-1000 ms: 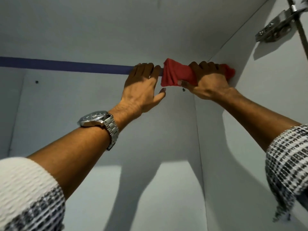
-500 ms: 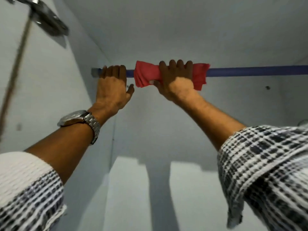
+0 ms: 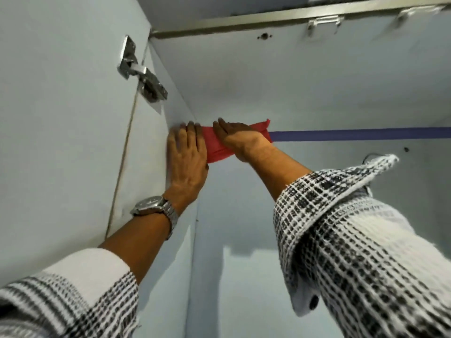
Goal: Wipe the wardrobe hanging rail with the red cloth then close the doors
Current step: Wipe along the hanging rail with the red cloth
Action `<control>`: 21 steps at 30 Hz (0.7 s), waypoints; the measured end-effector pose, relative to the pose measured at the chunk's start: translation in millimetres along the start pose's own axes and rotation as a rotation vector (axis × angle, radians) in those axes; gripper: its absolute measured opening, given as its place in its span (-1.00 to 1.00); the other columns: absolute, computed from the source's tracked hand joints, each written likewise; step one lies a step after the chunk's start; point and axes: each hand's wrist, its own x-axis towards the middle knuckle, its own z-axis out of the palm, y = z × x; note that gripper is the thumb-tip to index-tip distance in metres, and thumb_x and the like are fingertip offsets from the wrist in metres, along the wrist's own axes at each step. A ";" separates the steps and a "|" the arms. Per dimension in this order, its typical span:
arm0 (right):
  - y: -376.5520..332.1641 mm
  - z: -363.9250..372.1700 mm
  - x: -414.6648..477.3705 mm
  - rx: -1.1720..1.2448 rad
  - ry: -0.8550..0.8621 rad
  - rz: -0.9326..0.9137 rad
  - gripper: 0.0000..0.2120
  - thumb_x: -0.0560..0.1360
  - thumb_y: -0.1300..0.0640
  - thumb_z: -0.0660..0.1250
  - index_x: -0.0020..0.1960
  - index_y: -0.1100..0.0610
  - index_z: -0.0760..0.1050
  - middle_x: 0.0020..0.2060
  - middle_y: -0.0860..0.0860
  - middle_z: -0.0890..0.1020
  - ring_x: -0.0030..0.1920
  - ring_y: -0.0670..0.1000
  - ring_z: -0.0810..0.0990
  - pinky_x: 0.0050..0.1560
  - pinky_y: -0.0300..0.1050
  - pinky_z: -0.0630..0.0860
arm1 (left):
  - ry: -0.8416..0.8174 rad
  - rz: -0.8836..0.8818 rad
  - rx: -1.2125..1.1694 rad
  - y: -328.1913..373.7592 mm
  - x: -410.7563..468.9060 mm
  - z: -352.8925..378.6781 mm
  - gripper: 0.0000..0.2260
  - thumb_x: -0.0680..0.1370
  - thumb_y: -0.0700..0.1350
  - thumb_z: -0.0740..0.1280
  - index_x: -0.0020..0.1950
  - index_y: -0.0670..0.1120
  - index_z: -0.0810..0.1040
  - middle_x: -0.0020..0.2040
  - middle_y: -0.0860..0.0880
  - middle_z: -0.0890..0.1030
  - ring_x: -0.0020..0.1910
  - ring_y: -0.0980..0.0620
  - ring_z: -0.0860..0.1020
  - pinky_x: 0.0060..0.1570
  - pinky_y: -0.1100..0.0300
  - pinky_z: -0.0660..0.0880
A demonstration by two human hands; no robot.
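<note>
The blue hanging rail [image 3: 353,134] runs across the top of the white wardrobe interior. A red cloth [image 3: 216,148] is wrapped round its left end, close to the left side wall. My right hand [image 3: 244,140] lies over the cloth with its fingers curled over the rail, pressing the cloth onto it. My left hand [image 3: 188,162], with a metal watch [image 3: 153,206] on the wrist, grips the rail's very end against the wall and touches the cloth's left edge. The rail under both hands is hidden.
The left door [image 3: 61,118] stands open, held by a metal hinge [image 3: 141,74] on the side wall. A metal strip [image 3: 268,18] with a bracket runs along the wardrobe's top front edge. The back panel [image 3: 317,191] is bare white.
Both hands and the cloth have slid left along the rail, from its right end a second ago to its left end against the side wall. The view has swung left and upward.
</note>
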 end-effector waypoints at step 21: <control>-149.5 202.7 -869.4 0.523 -1.373 0.518 -0.70 0.67 0.04 0.16 0.38 0.00 0.42 0.25 0.13 0.59 0.35 0.17 0.55 0.10 -0.19 0.50 | -1.342 0.890 -0.931 270.4 -725.0 -262.3 -0.82 0.58 -0.14 0.25 0.16 -0.04 0.55 0.11 -0.09 0.68 0.14 -0.19 0.63 0.15 -0.01 0.51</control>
